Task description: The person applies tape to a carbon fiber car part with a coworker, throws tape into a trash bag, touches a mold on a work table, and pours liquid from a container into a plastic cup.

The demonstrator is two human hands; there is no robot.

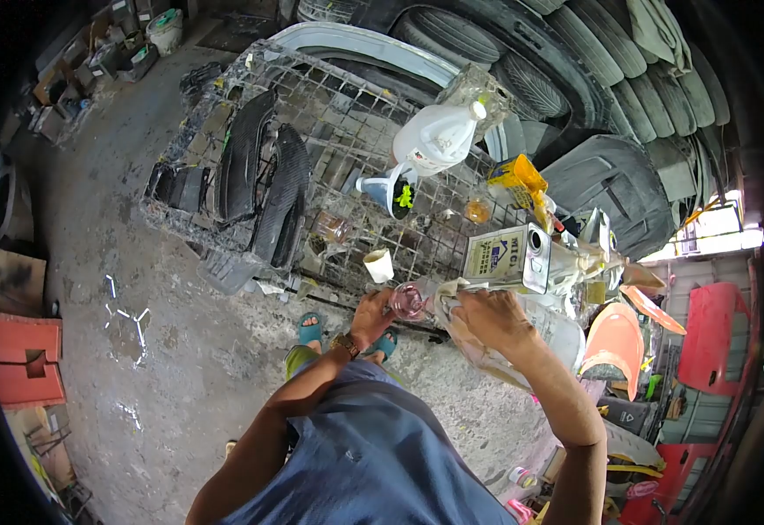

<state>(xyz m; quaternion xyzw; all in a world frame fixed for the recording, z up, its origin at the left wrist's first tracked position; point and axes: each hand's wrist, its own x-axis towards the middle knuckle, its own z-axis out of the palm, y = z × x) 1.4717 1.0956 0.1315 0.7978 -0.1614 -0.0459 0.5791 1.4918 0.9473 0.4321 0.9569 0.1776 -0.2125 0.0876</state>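
My left hand [370, 318] is wrapped against the left side of a clear cup [409, 300] with pinkish contents, at the near edge of a wire-mesh rack. Just right of the cup, my right hand [494, 320] has its fingers closed on the top of a large cloudy plastic container [535, 337], whose mouth end is close to the cup. A white paper cup [379, 265] stands up and left of the clear cup. Behind my right hand is a rectangular metal can [497, 254] with printed lettering.
On the mesh rack [347, 101] are a white jug [435, 137], a funnel [388, 190], a yellow container [518, 181] and dark carbon-look parts [281, 197]. Tires [452, 39] and a dark panel [609, 188] lie behind. Orange parts [615, 341] are at the right.
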